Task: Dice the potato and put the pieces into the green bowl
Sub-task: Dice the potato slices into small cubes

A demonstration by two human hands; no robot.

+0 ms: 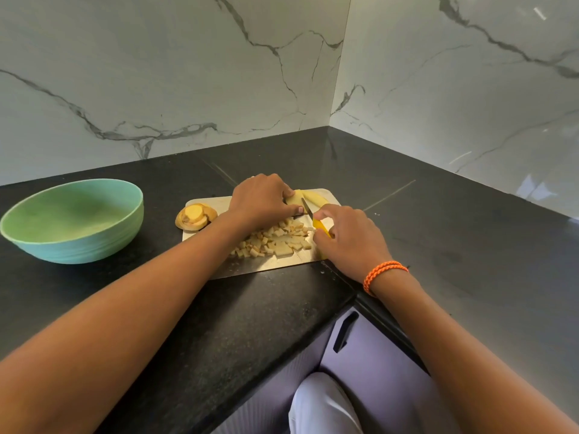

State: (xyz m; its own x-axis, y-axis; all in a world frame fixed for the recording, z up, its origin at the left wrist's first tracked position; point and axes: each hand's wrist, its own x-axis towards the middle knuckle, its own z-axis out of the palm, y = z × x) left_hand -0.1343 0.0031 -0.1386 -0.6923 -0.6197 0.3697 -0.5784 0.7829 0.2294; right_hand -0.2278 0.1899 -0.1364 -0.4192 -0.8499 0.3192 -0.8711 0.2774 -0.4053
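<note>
Potato piece (294, 198) lengthwise toward the back-right, in left grip (261, 198); knife (308, 211) in right grip (347, 236).

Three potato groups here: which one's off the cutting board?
The stack of round skin-on potato slices by the steel cutting board's left corner, partly on the black counter. Diced pile and held piece are on the board.

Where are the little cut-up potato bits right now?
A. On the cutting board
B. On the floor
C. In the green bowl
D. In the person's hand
A: the potato bits lie in a pile on the cutting board, while the green bowl to the left looks empty.
</note>
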